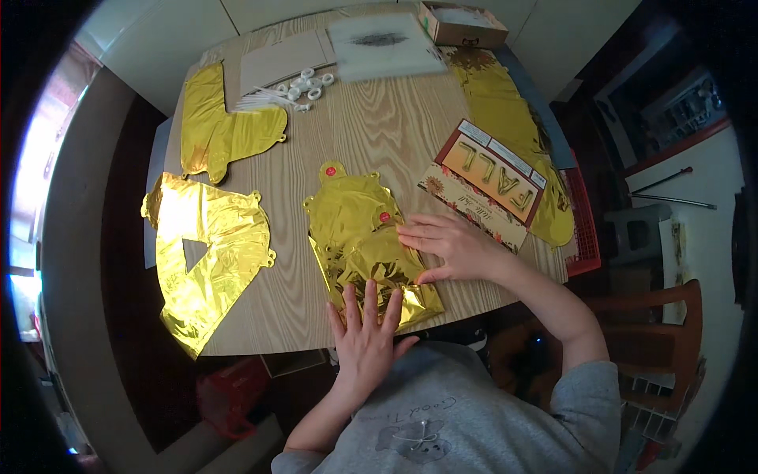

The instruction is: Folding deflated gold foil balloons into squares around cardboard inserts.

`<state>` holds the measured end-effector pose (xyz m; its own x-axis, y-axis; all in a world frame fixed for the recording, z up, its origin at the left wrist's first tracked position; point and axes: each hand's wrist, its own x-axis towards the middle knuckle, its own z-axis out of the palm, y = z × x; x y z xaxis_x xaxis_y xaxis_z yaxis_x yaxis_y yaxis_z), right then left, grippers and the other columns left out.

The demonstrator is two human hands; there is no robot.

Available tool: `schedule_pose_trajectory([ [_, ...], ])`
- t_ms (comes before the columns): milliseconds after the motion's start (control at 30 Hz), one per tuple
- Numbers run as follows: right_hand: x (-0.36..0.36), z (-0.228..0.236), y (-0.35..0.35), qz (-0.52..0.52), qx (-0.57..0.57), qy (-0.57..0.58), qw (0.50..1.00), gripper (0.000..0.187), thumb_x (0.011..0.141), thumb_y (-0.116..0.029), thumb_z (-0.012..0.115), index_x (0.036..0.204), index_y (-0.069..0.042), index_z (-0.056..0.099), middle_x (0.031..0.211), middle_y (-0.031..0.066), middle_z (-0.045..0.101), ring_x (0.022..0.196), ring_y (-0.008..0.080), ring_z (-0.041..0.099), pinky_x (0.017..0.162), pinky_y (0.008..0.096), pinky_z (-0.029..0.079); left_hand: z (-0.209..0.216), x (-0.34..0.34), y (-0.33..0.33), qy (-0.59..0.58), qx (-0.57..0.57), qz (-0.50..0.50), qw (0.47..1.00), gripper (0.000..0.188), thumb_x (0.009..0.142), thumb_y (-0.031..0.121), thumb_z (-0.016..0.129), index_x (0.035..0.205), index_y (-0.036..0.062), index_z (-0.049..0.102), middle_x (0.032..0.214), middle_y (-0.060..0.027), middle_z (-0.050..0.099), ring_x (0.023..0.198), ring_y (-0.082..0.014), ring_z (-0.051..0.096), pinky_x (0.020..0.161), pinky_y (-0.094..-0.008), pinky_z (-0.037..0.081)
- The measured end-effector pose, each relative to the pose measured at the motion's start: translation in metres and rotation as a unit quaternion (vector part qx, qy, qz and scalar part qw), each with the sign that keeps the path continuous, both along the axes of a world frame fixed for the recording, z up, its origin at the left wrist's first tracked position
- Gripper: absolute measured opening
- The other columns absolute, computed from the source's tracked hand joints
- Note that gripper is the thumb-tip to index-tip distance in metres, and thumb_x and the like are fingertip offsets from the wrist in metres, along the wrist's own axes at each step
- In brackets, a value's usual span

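A crumpled gold foil balloon [365, 245] is seen lying flat on the wooden table [379, 126], near its front edge. The left hand [365, 332] is laid palm down with fingers spread on the balloon's near end; nothing is gripped. The right hand [446, 243] is laid flat and open on the balloon's right side, fingers pointing left, thumb at the foil edge. To the left, a second gold balloon [207, 261] is spread out, partly overhanging the table edge; a third [217, 130] lies further back. A printed card pack [483, 183] rests just right of the right hand, partly over another gold foil sheet [513, 118]. White rings and straws [292, 91] are noted at the far side, with a cardboard box [462, 24] beyond.
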<state>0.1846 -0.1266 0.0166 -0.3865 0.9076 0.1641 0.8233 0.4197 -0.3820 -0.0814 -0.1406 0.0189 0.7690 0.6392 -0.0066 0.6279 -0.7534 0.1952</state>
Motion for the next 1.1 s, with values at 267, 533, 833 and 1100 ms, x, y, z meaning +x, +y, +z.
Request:
schedule_pose_trajectory([
  [267,0.001,0.001,0.018,-0.001,-0.006,-0.117,0.993,0.098,0.073,-0.072,0.062,0.144,-0.006,0.044,0.151,0.0059,0.042,0.142,0.0262,0.033,0.115,0.0439,0.025,0.001,0.002,0.000,0.010,-0.014,-0.001,1.000,0.089,0.075,0.058,0.069,0.148,0.0182,0.037,0.150,-0.0249,0.032,0.140,-0.0412,0.031,0.108,-0.0697,0.018],
  [533,0.003,-0.007,0.017,0.003,-0.025,-0.123,0.992,0.101,0.075,-0.072,0.059,0.148,-0.005,0.037,0.156,0.0062,0.032,0.146,0.0262,0.024,0.117,0.0455,0.018,0.012,0.001,-0.007,-0.006,-0.031,-0.015,0.999,0.097,0.079,0.064,0.061,0.149,0.0044,0.033,0.150,-0.0263,0.031,0.141,-0.0414,0.030,0.110,-0.0652,0.020],
  [833,0.004,-0.009,0.015,0.004,-0.021,-0.093,0.995,0.097,0.078,-0.069,0.059,0.148,-0.005,0.036,0.156,0.0065,0.032,0.146,0.0257,0.023,0.118,0.0448,0.016,0.004,0.020,-0.015,0.002,-0.003,-0.142,0.990,0.085,0.077,0.061,0.065,0.145,0.0134,0.043,0.151,-0.0076,0.039,0.141,-0.0299,0.032,0.110,-0.0606,0.026],
  [1100,0.004,-0.017,0.013,0.006,0.000,-0.084,0.996,0.094,0.081,-0.068,0.057,0.147,-0.004,0.037,0.155,0.0094,0.034,0.146,0.0259,0.023,0.119,0.0443,0.014,0.004,0.025,-0.012,0.053,0.011,-0.118,0.992,0.087,0.071,0.073,0.062,0.145,0.0310,0.044,0.154,-0.0064,0.032,0.142,-0.0453,0.021,0.100,-0.0796,0.016],
])
